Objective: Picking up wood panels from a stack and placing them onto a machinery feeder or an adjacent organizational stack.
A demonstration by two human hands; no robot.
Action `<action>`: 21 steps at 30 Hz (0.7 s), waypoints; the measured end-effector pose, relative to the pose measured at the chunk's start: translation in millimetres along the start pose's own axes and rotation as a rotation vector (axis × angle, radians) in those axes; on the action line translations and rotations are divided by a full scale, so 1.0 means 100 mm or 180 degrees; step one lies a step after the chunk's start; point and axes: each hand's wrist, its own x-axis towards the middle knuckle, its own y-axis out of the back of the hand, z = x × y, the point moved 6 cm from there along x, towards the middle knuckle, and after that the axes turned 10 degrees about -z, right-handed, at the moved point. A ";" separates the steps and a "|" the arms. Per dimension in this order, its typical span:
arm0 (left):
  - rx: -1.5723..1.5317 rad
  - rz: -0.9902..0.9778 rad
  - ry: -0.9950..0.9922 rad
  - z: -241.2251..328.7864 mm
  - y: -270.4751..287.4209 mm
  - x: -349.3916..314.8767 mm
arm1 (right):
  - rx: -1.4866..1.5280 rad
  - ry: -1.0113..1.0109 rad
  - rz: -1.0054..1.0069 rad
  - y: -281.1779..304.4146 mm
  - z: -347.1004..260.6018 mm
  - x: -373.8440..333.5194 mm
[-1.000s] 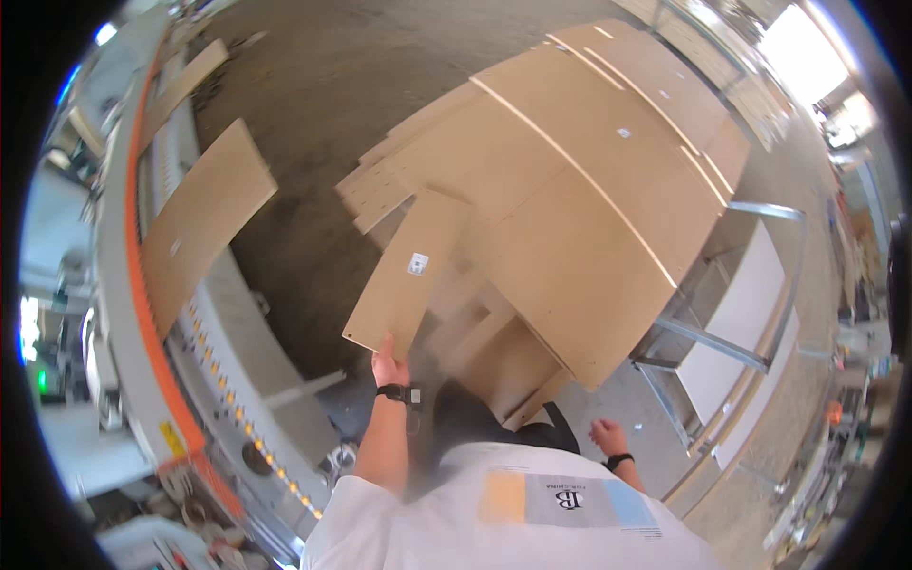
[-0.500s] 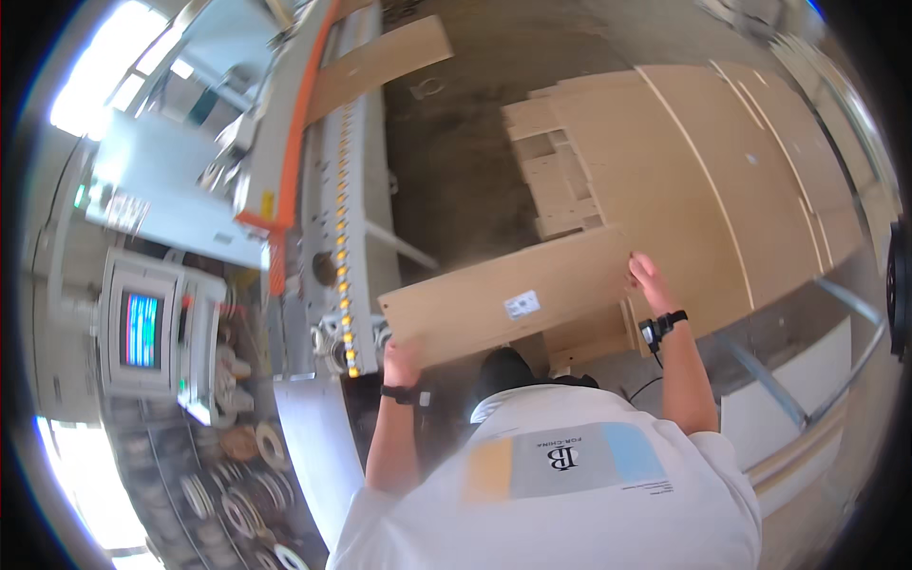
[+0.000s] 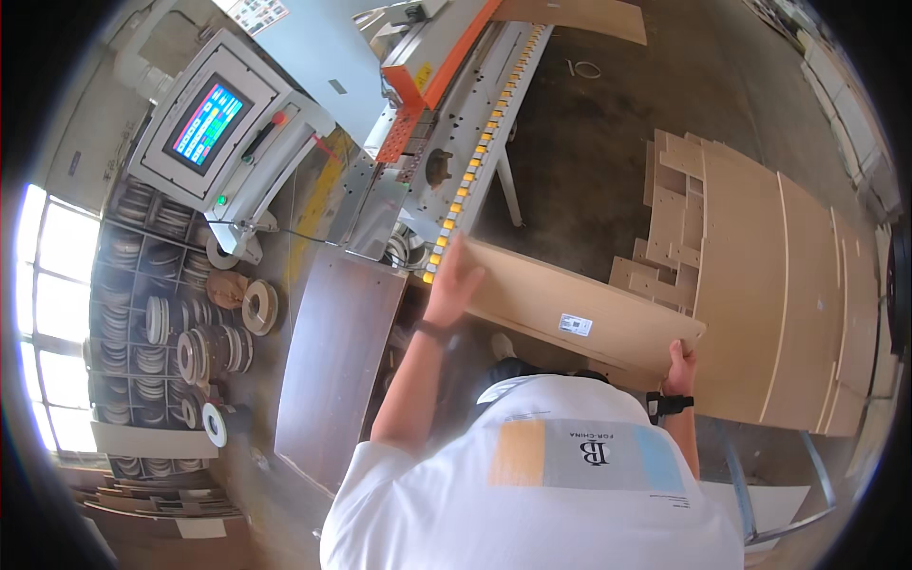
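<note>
A long, light brown wood panel (image 3: 541, 287) with a small white printed label (image 3: 576, 325) is held in front of my body. My left hand (image 3: 456, 283) is closed on its left end, beside the row of yellow rollers on the machine's edge. Gripping the near right corner, my right hand (image 3: 679, 369) shows its thumb on the top face; the fingers beneath are hidden. The panel slants, its left end farther from me than its right. Whether its left end touches the machine bed (image 3: 458, 142) I cannot tell.
Stacked brown boards (image 3: 746, 275) fill the right side, with smaller pieces (image 3: 665, 228) along their left edge. At left stands a control panel with a lit screen (image 3: 207, 123). A smooth sloping board (image 3: 337, 342) lies by my left arm. Rolls of edge band (image 3: 214, 351) sit on racks behind.
The view has turned left. The panel has swung round: its left end is now farther away, beside the rollers, and its right end nearer me. Both hands still hold it.
</note>
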 end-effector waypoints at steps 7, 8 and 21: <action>-0.0497 0.0381 0.0505 -0.55 0.74 -0.07 | -0.0460 -0.0044 -0.0012 -0.83 0.00 0.19; -0.0257 0.0289 0.0565 -0.61 0.84 -0.16 | -0.0456 -0.0081 -0.0074 -0.96 0.03 0.23; -0.0958 0.0764 0.1826 -1.86 1.67 -1.39 | 0.0010 -0.1108 -0.0283 -2.74 0.92 1.32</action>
